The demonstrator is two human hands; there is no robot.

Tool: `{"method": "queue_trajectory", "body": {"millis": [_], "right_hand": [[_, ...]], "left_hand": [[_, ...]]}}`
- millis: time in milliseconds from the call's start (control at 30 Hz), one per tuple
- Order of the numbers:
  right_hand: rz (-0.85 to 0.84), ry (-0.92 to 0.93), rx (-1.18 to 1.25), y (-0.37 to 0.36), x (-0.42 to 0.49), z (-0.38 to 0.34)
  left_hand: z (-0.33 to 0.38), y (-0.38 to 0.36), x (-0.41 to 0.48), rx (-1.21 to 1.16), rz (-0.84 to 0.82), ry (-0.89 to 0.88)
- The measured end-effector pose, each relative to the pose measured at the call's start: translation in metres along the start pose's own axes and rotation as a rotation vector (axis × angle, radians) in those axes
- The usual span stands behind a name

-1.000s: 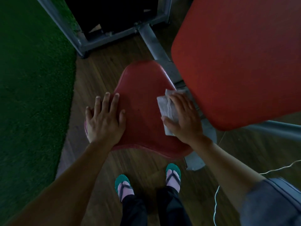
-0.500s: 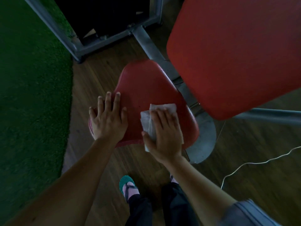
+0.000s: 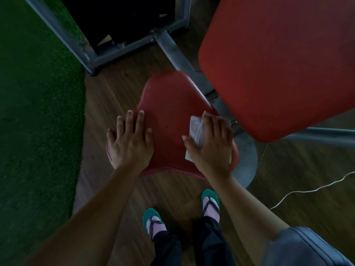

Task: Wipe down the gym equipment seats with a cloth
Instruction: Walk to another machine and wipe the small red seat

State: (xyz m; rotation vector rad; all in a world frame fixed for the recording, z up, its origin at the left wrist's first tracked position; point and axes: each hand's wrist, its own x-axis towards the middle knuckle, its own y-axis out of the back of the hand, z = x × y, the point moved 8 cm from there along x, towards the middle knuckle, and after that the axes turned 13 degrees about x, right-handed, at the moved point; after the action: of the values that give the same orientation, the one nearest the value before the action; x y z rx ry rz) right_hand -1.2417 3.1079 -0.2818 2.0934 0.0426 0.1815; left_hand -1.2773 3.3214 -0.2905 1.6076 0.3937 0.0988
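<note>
A small red padded seat (image 3: 169, 116) stands low in the middle of the head view. My left hand (image 3: 130, 143) lies flat on its left edge, fingers spread, holding nothing. My right hand (image 3: 211, 144) presses a white cloth (image 3: 196, 131) onto the seat's right side; part of the cloth shows left of my fingers, the remainder is hidden under my palm. A large red back pad (image 3: 278, 60) hangs above and to the right of the seat.
A grey steel frame (image 3: 92, 56) and a slanted beam (image 3: 172, 48) run behind the seat. A round grey base plate (image 3: 247, 160) sits under its right side. Green turf (image 3: 38, 112) covers the left. A white cable (image 3: 307, 191) lies on the wood floor at right. My sandalled feet (image 3: 153, 219) are below.
My right hand slid the cloth from the seat's right side toward the middle front, then back to the right. My left hand stayed on the left edge.
</note>
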Motion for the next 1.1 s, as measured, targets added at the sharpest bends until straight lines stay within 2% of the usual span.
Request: {"method": "queue_trajectory", "body": {"millis": [167, 300, 500, 667, 767, 967, 1100], "right_hand": [[0.042, 0.016, 0.039, -0.008, 0.021, -0.008], [0.105, 0.067, 0.14, 0.001, 0.001, -0.016], [0.112, 0.112, 0.172, 0.022, -0.014, -0.028], [0.038, 0.065, 0.309, 0.039, -0.021, -0.046], [-0.027, 0.043, 0.302, 0.048, -0.033, -0.066], [-0.176, 0.165, 0.252, 0.086, -0.067, -0.142], [-0.294, 0.347, 0.268, 0.104, -0.095, -0.212]], "left_hand": [[0.0, 0.0, 0.001, 0.0, 0.006, -0.01], [0.0, 0.0, -0.001, -0.014, -0.018, -0.009], [-0.003, 0.009, -0.007, -0.084, -0.095, -0.03], [-0.01, 0.035, -0.039, -0.167, -0.092, -0.029], [-0.025, 0.056, -0.062, -0.232, -0.092, -0.01], [-0.08, 0.118, -0.13, -0.334, -0.04, 0.172], [-0.133, 0.147, -0.195, -0.381, -0.007, 0.413]]}}
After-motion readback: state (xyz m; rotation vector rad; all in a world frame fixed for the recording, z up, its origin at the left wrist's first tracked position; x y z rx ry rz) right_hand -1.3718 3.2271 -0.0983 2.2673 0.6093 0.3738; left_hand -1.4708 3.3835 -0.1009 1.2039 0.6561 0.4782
